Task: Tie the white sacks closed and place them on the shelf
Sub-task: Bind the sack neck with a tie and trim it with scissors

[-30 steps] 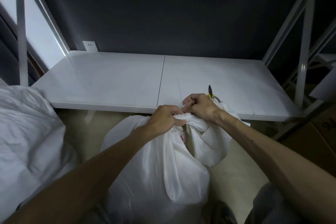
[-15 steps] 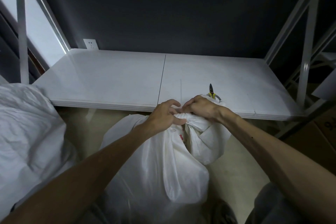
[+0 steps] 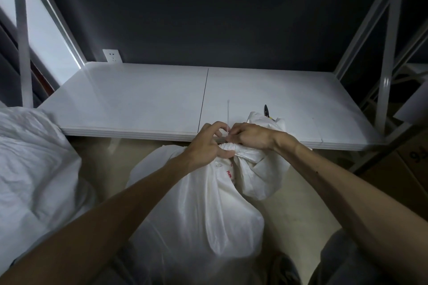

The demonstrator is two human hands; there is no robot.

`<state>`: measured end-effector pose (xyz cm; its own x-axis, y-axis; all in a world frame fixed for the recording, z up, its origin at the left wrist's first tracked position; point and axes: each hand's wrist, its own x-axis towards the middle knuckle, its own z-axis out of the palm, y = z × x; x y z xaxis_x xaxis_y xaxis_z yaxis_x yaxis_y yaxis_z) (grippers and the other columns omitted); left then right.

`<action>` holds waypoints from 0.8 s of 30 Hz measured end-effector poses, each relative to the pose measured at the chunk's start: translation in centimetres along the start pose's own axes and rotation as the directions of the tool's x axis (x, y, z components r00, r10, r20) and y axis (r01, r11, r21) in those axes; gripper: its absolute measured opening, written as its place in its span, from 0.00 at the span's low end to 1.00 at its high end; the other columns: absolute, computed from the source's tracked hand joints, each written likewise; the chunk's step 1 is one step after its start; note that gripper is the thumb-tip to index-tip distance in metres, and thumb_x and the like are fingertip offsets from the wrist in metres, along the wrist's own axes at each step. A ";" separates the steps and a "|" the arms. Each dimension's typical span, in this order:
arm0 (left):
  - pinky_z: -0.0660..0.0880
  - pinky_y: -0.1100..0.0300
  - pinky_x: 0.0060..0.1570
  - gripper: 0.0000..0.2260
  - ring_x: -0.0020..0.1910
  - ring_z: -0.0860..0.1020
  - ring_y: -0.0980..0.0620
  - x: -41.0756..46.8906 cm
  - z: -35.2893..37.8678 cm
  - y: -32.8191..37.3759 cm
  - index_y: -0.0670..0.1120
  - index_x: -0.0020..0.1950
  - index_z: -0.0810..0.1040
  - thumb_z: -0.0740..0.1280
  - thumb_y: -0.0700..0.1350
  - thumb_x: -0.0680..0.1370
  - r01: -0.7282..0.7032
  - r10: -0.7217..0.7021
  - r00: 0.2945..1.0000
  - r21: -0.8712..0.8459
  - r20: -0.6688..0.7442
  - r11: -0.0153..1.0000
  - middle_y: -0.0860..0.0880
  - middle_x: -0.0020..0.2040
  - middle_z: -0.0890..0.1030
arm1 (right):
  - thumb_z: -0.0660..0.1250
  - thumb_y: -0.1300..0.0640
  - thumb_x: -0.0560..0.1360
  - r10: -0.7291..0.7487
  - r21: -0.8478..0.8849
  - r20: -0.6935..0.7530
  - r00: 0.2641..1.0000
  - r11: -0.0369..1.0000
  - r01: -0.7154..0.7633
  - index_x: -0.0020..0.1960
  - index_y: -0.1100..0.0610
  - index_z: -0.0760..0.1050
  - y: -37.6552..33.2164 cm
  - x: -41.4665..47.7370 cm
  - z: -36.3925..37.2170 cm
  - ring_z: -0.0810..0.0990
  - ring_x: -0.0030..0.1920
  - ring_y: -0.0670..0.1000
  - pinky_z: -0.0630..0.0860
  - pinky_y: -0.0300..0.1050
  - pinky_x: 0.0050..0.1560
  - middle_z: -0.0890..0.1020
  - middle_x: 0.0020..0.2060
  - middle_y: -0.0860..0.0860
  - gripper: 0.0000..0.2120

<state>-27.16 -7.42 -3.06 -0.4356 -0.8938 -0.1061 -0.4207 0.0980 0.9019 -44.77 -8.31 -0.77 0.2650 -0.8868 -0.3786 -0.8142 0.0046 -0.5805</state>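
Right now both hands meet at the gathered neck of the white sack [image 3: 196, 206], just below the shelf [image 3: 139, 99] edge: left hand [image 3: 206, 143] curled around the neck, right hand [image 3: 250, 135] pinching a thin white tie [image 3: 228, 113] that sticks upward.

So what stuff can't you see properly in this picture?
Head view only:
- Sack contents: the white fabric hides them.
- Pliers on the shelf: the sack's bunched top covers all but the tip.
- Tie at the neck: both hands hide its lower end.
- Second sack: cut off by the left edge.
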 end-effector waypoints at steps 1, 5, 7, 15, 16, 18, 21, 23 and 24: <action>0.76 0.53 0.52 0.22 0.53 0.80 0.40 0.0 0.1 -0.1 0.53 0.57 0.76 0.80 0.41 0.68 -0.007 0.007 1.000 -0.002 -0.013 1.000 0.49 0.56 0.72 | 0.61 0.49 0.80 -0.002 -0.005 0.014 1.000 1.000 0.002 0.55 0.52 0.78 -0.2 -0.1 -0.1 0.72 0.59 0.47 0.66 0.43 0.64 0.73 0.55 0.45 0.11; 0.74 0.56 0.48 0.17 0.44 0.81 0.46 -0.1 0.2 -0.3 0.47 0.49 0.76 0.80 0.38 0.67 -0.019 0.017 0.999 -0.048 -0.047 0.999 0.49 0.52 0.79 | 0.58 0.44 0.81 0.009 -0.067 0.075 0.997 0.998 -0.004 0.56 0.53 0.76 -0.3 -0.2 -0.3 0.73 0.63 0.50 0.66 0.50 0.69 0.76 0.57 0.48 0.15; 0.77 0.54 0.49 0.15 0.45 0.82 0.46 0.0 0.3 -0.4 0.44 0.46 0.78 0.80 0.38 0.66 0.014 -0.016 0.998 -0.039 -0.063 0.999 0.47 0.49 0.83 | 0.56 0.40 0.79 0.012 -0.082 0.094 0.996 0.997 -0.004 0.57 0.53 0.78 -0.3 -0.2 -0.3 0.73 0.65 0.52 0.66 0.53 0.70 0.78 0.59 0.50 0.20; 0.74 0.62 0.42 0.14 0.39 0.80 0.52 0.7 0.2 -0.7 0.48 0.36 0.78 0.82 0.39 0.63 0.030 -0.034 0.995 -0.041 -0.091 0.999 0.50 0.36 0.82 | 0.56 0.43 0.80 0.023 -0.074 -0.018 1.000 0.997 -0.024 0.59 0.56 0.79 0.2 0.0 0.0 0.68 0.68 0.54 0.64 0.55 0.71 0.77 0.62 0.54 0.21; 0.75 0.58 0.44 0.14 0.40 0.81 0.50 0.8 0.1 -0.7 0.49 0.36 0.78 0.82 0.39 0.63 0.028 -0.033 0.994 -0.047 -0.101 0.999 0.48 0.37 0.83 | 0.56 0.46 0.81 -0.001 -0.074 -0.069 0.998 0.997 -0.004 0.61 0.58 0.79 0.1 -0.2 0.0 0.66 0.70 0.53 0.62 0.53 0.72 0.75 0.64 0.54 0.20; 0.77 0.53 0.47 0.13 0.44 0.83 0.44 1.0 -0.2 -0.8 0.48 0.36 0.79 0.82 0.41 0.63 0.027 -0.032 0.994 -0.046 -0.108 0.999 0.44 0.41 0.85 | 0.60 0.48 0.81 -0.078 -0.066 -0.178 0.981 0.996 0.068 0.62 0.57 0.78 0.1 -0.8 -0.2 0.64 0.70 0.50 0.60 0.48 0.73 0.74 0.66 0.50 0.18; 0.77 0.54 0.46 0.13 0.45 0.83 0.44 1.3 -0.3 -0.7 0.47 0.38 0.78 0.81 0.39 0.64 0.033 -0.037 0.993 -0.038 -0.113 0.999 0.42 0.44 0.86 | 0.72 0.50 0.73 -0.202 -0.091 -0.318 0.926 0.979 0.182 0.53 0.52 0.79 0.7 -1.8 -0.4 0.72 0.61 0.48 0.69 0.43 0.64 0.75 0.56 0.48 0.10; 0.77 0.57 0.45 0.12 0.45 0.84 0.45 1.4 -0.4 -0.6 0.46 0.39 0.78 0.80 0.37 0.65 0.041 -0.045 0.993 -0.040 -0.105 0.998 0.43 0.44 0.86 | 0.76 0.51 0.69 -0.249 -0.161 -0.388 0.887 0.966 0.201 0.51 0.51 0.78 1.1 -2.3 0.0 0.72 0.55 0.48 0.71 0.43 0.57 0.74 0.51 0.49 0.13; 0.76 0.58 0.45 0.12 0.44 0.84 0.46 1.5 -0.5 -0.6 0.44 0.40 0.79 0.80 0.37 0.66 0.045 -0.049 0.995 -0.043 -0.092 0.998 0.43 0.44 0.86 | 0.76 0.51 0.67 -0.276 -0.207 -0.428 0.861 0.957 0.204 0.51 0.51 0.78 1.2 -2.5 0.3 0.71 0.53 0.49 0.71 0.43 0.54 0.74 0.49 0.49 0.14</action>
<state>-27.15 -9.00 -3.60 -0.3394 -0.9340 -0.1111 -0.4058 0.0388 0.9131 -46.29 -5.97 -0.76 0.2317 -0.9622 0.1429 -0.8320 -0.2721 -0.4835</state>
